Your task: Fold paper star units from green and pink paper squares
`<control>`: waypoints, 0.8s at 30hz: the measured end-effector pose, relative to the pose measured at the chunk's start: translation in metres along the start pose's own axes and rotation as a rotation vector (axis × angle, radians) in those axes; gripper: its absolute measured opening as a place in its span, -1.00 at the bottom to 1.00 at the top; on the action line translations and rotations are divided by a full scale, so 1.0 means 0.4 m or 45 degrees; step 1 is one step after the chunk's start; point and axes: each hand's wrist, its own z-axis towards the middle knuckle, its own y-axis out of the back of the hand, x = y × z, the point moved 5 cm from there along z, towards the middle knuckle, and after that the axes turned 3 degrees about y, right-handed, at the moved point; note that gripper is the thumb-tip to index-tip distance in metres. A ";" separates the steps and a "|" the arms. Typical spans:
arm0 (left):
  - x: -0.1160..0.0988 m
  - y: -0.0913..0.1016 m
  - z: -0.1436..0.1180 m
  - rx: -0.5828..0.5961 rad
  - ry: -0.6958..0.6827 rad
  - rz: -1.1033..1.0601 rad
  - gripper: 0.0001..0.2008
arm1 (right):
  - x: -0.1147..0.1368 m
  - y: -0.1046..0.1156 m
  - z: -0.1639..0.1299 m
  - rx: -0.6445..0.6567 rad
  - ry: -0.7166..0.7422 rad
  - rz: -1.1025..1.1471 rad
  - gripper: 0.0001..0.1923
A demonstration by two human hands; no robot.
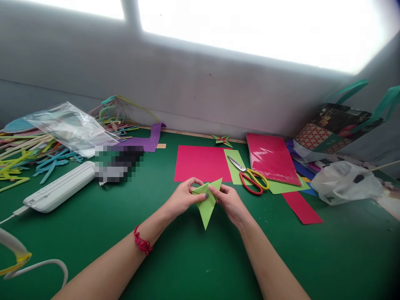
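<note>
At the lower centre of the frame both forearms reached in over the green table (193,258), the left one wearing a red wrist cord (142,243). Just above them, at the middle of the frame, the left hand (181,199) and the right hand (229,202) met on a folded green paper (208,204), a pointed shape with its long tip aimed down toward the camera. The left thumb and fingers pinched its upper left flap; the right fingers were pressed together on the upper right edge, pinching it as well. The piece appeared lifted slightly off the table, though that was hard to tell.

The likely trouble was in the crease: with the paper held only at its top, an uneven pull from either hand could skew the fold or tear the flap, and the free tip could swing out of line.

Beyond, a red sheet (201,163) lay flat, with scissors (251,177) just right of it on a green sheet, blades open toward the hands. Farther up sat a small folded star (222,140); a white case (59,191) lay at left.
</note>
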 end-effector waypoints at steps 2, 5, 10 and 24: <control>0.002 0.001 0.001 -0.002 0.002 0.006 -0.70 | 0.007 0.000 -0.002 -0.055 0.010 -0.033 -0.69; 0.006 0.003 0.002 -0.005 0.003 0.021 -0.70 | 0.014 -0.003 -0.004 -0.103 0.032 -0.044 -0.69; 0.012 0.004 0.005 0.000 0.002 0.024 -0.71 | 0.006 -0.004 0.002 -0.048 0.107 -0.060 -0.74; 0.018 0.007 0.009 -0.004 0.032 0.030 -0.72 | 0.002 -0.008 0.003 -0.173 0.129 -0.076 -0.72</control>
